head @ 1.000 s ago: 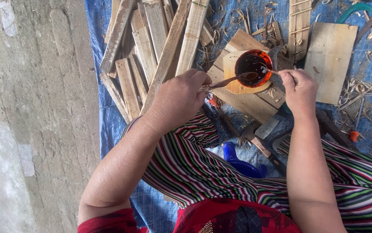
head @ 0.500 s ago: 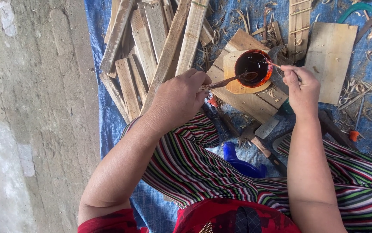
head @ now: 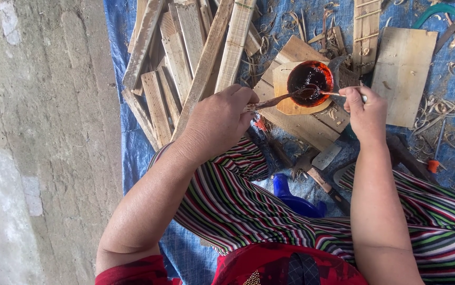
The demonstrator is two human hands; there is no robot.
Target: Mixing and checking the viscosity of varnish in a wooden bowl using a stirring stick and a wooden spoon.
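Left hand (head: 218, 120) grips one stick (head: 280, 98), lying left-right, tip in one bowl (head: 310, 83); right hand (head: 365, 108) grips one thin stick (head: 334, 94), tip leftward.

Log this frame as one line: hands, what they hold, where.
left hand: grips stained stick, tip in bowl | right hand: holds thin stick at rim | bowl of dark red liquid on wooden board

Illumination is even, diffuse daylight; overall exposure is bright with no single strong source evident. Shadows are soft and short, falling beneath the left hand (head: 221, 122) and between the wooden slats (head: 185, 63). A small specular highlight appears on the dark liquid in the bowl (head: 310, 83). Focus is sharp across the centre. Slight wide-angle stretching occurs at the frame edges, notably along the concrete floor (head: 37, 158).
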